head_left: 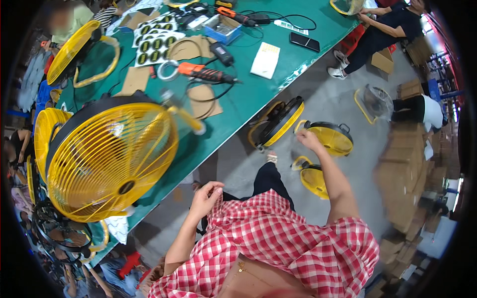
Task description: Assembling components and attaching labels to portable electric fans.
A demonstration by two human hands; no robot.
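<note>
Where my right hand (309,140) is stretched: out at 1 o'clock, fingers bent at the yellow stand (301,124) of a floor fan (330,140); whether they grip or merely touch it, I cannot tell.
Left hand (204,199): loosely curled, holding nothing, at my 10 o'clock.
Floor fan's place: grille at the right hand's 3 o'clock.
Snag risk: the stand could hook the tilted fan (285,123) at that hand's 10 o'clock if pulled that way; they sit close.
Toe risk: my shoe (272,157) is just beside the tilted fan, so a careless step might knock it over.
In the way: a third fan (313,184) at the right hand's 6 o'clock, partly behind my forearm.
Green table (233,107): a large yellow fan (114,164) at 10 o'clock, an orange power screwdriver (206,73) toward 11.
Aisle: brown cartons (397,166) at 2 o'clock, a co-worker (397,22) at 1.
</note>
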